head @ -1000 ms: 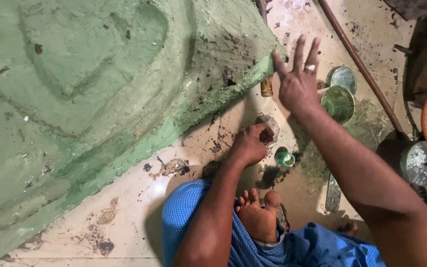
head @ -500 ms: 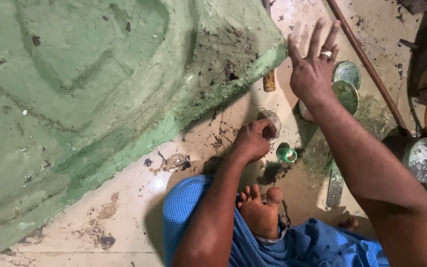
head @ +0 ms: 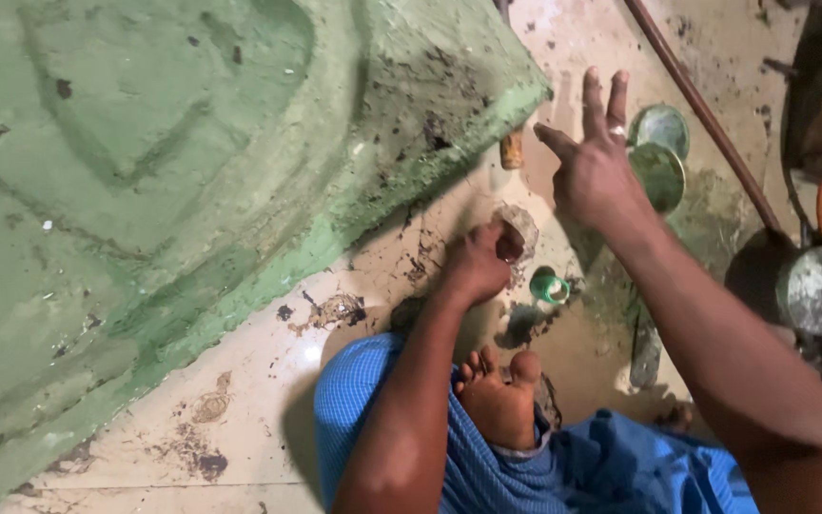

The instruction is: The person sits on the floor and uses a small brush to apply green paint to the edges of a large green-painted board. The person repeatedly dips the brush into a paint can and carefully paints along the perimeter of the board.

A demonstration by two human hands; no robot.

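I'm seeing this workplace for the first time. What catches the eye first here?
The big green-coated slab fills the left and top, tilted over the stained floor. Right of it, the right hand hangs open, fingers spread, near two round lids. Lower down, the left hand is closed on a small lump, above a bare foot.

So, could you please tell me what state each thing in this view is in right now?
Left hand: closed in a fist on a small dirty lump, down at the floor.
Right hand: open, fingers spread, raised, holding nothing.
Green slab: coated in green, speckled with dark dirt.
Two round tins: lying open, smeared green inside.
Small green ring: lying on the floor.
Floor: stained and dirty.
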